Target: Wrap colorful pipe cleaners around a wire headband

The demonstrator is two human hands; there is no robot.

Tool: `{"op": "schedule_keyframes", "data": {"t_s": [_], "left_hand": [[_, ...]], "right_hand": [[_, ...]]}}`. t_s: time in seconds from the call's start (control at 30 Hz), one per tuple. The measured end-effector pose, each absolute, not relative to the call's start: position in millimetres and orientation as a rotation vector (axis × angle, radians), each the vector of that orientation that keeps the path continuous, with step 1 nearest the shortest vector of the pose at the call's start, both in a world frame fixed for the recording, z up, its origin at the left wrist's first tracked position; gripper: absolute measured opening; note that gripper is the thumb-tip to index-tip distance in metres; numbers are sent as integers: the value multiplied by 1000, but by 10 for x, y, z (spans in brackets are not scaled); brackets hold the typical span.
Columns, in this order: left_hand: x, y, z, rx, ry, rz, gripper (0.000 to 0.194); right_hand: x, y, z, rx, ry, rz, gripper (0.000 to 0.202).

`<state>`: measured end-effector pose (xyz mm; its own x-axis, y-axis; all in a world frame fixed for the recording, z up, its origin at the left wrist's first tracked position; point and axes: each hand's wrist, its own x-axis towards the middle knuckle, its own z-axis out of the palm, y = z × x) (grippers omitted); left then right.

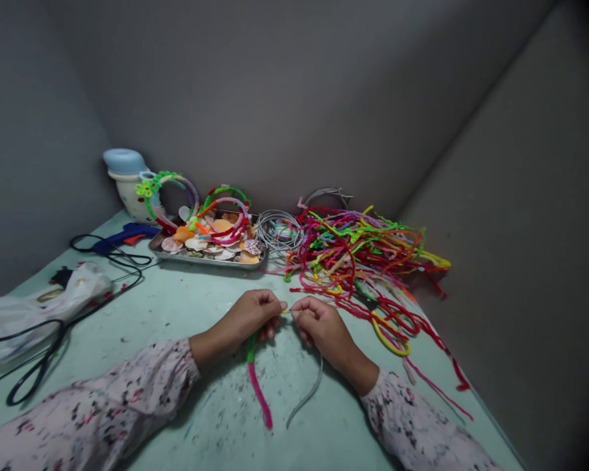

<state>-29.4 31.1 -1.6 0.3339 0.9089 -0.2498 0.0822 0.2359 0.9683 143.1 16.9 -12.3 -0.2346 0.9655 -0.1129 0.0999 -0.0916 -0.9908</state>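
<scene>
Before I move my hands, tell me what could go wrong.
The small yellow piece at your left hand's fingertips could slip. The grey wire trailing below your right hand might catch the nearby green-and-pink pipe cleaner. Pulling one strand from the tangled pipe-cleaner heap could drag others along.

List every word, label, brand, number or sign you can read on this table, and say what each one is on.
None: no text can be read anywhere in this picture.
The spotted cup shows only coloured marks that I can make out.
The white plastic bag and the blue tool are too blurred to tell whether they carry print.
</scene>
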Motion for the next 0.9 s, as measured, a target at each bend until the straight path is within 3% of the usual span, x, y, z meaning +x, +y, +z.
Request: {"op": "schedule_keyframes", "data": {"t_s": [0.9], "left_hand": [[-334,204,77,2126,1272,729,18]], "right_hand": [[1426,176,-88,-1274,-1350,1497,14]]}}
